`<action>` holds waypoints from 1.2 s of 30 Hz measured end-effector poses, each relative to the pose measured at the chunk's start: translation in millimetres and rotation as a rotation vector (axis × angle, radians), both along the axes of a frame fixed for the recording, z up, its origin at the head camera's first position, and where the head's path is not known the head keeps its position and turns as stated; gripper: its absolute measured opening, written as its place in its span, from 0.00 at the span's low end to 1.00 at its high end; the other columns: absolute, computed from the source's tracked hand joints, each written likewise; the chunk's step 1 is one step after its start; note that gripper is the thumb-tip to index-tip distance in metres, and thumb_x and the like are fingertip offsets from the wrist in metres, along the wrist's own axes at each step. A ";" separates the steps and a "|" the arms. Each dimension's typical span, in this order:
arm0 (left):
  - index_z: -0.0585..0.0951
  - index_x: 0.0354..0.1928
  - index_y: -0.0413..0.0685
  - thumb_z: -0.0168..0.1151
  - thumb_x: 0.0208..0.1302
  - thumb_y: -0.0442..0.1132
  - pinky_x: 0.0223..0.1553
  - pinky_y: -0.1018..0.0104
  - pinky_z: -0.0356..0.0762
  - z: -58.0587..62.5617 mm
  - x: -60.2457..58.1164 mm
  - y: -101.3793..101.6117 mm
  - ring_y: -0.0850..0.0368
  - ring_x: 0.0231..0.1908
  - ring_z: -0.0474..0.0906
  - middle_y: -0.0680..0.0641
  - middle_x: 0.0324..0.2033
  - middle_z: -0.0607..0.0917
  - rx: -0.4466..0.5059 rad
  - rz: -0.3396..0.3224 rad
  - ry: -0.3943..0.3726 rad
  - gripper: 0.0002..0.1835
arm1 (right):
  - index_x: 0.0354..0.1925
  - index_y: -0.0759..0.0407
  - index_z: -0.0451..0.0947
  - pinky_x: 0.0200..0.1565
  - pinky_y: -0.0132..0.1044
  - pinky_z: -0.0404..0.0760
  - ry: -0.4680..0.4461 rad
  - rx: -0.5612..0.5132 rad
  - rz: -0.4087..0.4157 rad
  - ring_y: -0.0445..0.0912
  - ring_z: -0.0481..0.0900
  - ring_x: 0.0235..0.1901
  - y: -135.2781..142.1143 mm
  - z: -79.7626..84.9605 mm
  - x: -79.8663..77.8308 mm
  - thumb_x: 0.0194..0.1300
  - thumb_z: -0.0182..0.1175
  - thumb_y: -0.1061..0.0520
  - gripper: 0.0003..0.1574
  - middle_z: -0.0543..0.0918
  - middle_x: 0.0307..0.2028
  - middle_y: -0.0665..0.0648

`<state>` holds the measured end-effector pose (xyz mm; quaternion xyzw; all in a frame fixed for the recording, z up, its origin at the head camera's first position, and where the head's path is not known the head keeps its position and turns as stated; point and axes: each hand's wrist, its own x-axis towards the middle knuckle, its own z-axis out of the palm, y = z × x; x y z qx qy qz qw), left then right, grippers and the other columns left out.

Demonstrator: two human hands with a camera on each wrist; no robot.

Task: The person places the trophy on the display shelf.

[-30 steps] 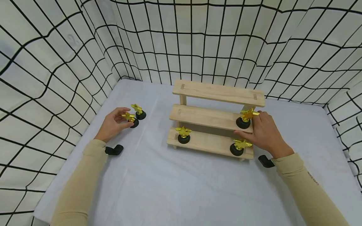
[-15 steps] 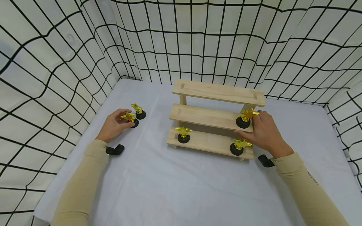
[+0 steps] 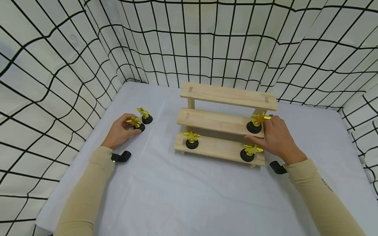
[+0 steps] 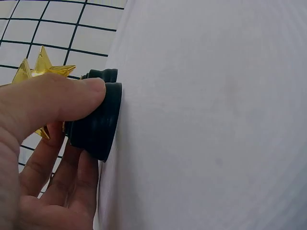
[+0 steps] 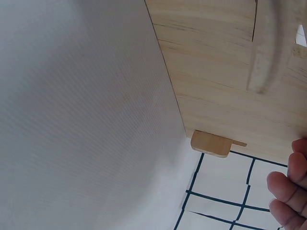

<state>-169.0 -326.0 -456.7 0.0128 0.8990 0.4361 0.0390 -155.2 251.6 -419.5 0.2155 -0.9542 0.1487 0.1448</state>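
Note:
My left hand [image 3: 119, 131] holds a small star trophy [image 3: 138, 127] by its round black base, thumb on one side and fingers on the other. The base stands right at the white cloth in the left wrist view, beneath the thumb [image 4: 67, 98]. Just behind it stands another gold star trophy [image 3: 146, 118]. My right hand [image 3: 276, 139] grips the right end of the three-tier wooden stand [image 3: 215, 121] at its middle shelf, thumb along the front edge. Beside those fingers a trophy [image 3: 254, 127] sits on that shelf. In the right wrist view, curled fingertips [image 5: 285, 191] show near the stand's side panel [image 5: 206, 72].
On the lowest shelf stand two more trophies, one at the left [image 3: 192, 143] and one at the right [image 3: 247, 155]. The top shelf [image 3: 227, 95] is bare wood. A white wall with black grid netting [image 3: 198, 46] encloses the white-covered table [image 3: 189, 196].
My left hand has shifted very slightly to the right, still at the same trophy. The right hand, the stand and the trophies on it have stayed in place.

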 end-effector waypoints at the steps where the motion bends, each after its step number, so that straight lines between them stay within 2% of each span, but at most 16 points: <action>1: 0.72 0.66 0.46 0.75 0.63 0.38 0.70 0.63 0.77 0.3 -0.2 0.4 0.52 0.62 0.76 0.44 0.63 0.77 -0.004 0.000 0.003 0.32 | 0.51 0.71 0.78 0.41 0.55 0.75 0.001 0.000 0.001 0.59 0.76 0.36 0.2 0.1 -0.1 0.54 0.71 0.27 0.51 0.79 0.33 0.65; 5: 0.71 0.66 0.45 0.75 0.62 0.37 0.67 0.65 0.78 0.6 -0.8 1.0 0.52 0.60 0.76 0.42 0.62 0.77 -0.016 0.006 0.019 0.32 | 0.50 0.71 0.79 0.40 0.54 0.74 0.006 0.000 0.003 0.59 0.76 0.36 0.3 0.4 -0.3 0.53 0.72 0.28 0.50 0.79 0.32 0.64; 7: 0.71 0.66 0.43 0.75 0.62 0.36 0.64 0.69 0.79 1.2 -0.7 1.4 0.57 0.57 0.77 0.42 0.61 0.77 -0.023 0.013 0.031 0.32 | 0.50 0.71 0.79 0.40 0.53 0.74 0.008 0.000 0.003 0.58 0.75 0.35 0.3 0.5 -0.3 0.53 0.72 0.29 0.49 0.79 0.31 0.64; 11: 0.70 0.65 0.43 0.75 0.62 0.36 0.67 0.61 0.79 0.6 -1.5 1.0 0.61 0.54 0.75 0.43 0.60 0.77 -0.023 0.037 0.034 0.32 | 0.50 0.70 0.79 0.38 0.52 0.73 0.009 0.003 0.002 0.57 0.75 0.34 0.3 0.6 -0.1 0.53 0.73 0.29 0.49 0.78 0.31 0.63; 14: 0.70 0.65 0.44 0.76 0.61 0.37 0.70 0.50 0.77 1.6 -0.6 0.9 0.59 0.55 0.75 0.44 0.60 0.77 -0.002 0.045 0.032 0.33 | 0.50 0.70 0.79 0.38 0.51 0.73 0.009 0.005 0.000 0.57 0.74 0.34 0.7 -0.1 -0.3 0.52 0.73 0.30 0.49 0.78 0.31 0.63; 15: 0.70 0.64 0.44 0.76 0.61 0.37 0.70 0.50 0.76 2.3 -0.1 1.1 0.60 0.56 0.76 0.44 0.59 0.77 0.003 0.046 0.032 0.33 | 0.50 0.70 0.79 0.37 0.51 0.73 0.010 0.003 0.000 0.57 0.74 0.33 0.9 -0.5 -0.4 0.52 0.74 0.30 0.48 0.78 0.31 0.63; 17: 0.71 0.64 0.44 0.76 0.61 0.38 0.69 0.55 0.78 3.1 0.7 1.1 0.63 0.55 0.76 0.45 0.59 0.77 0.010 0.046 0.040 0.33 | 0.49 0.70 0.79 0.37 0.50 0.72 0.015 0.002 0.002 0.56 0.74 0.33 1.3 -1.3 -0.6 0.52 0.73 0.30 0.48 0.78 0.30 0.62; 22: 0.72 0.63 0.46 0.77 0.60 0.39 0.60 0.80 0.77 3.5 1.6 0.9 0.70 0.52 0.75 0.50 0.56 0.77 0.018 0.048 0.063 0.32 | 0.49 0.69 0.79 0.36 0.48 0.71 0.033 -0.001 0.013 0.55 0.72 0.31 1.9 -2.2 -1.0 0.52 0.73 0.29 0.48 0.77 0.28 0.61; 24: 0.72 0.62 0.46 0.77 0.61 0.40 0.57 0.84 0.75 3.7 1.6 0.7 0.71 0.51 0.75 0.51 0.56 0.77 0.018 0.049 0.067 0.31 | 0.50 0.69 0.79 0.36 0.47 0.71 0.033 -0.001 0.013 0.54 0.72 0.30 1.9 -1.9 -0.9 0.52 0.73 0.29 0.49 0.76 0.28 0.61; 36: 0.72 0.64 0.46 0.77 0.61 0.39 0.61 0.81 0.77 8.6 2.5 -1.3 0.72 0.53 0.75 0.53 0.56 0.76 0.047 0.059 0.055 0.32 | 0.47 0.68 0.80 0.43 0.54 0.76 0.004 0.066 -0.036 0.57 0.75 0.34 -0.7 3.2 0.5 0.54 0.69 0.24 0.50 0.78 0.29 0.61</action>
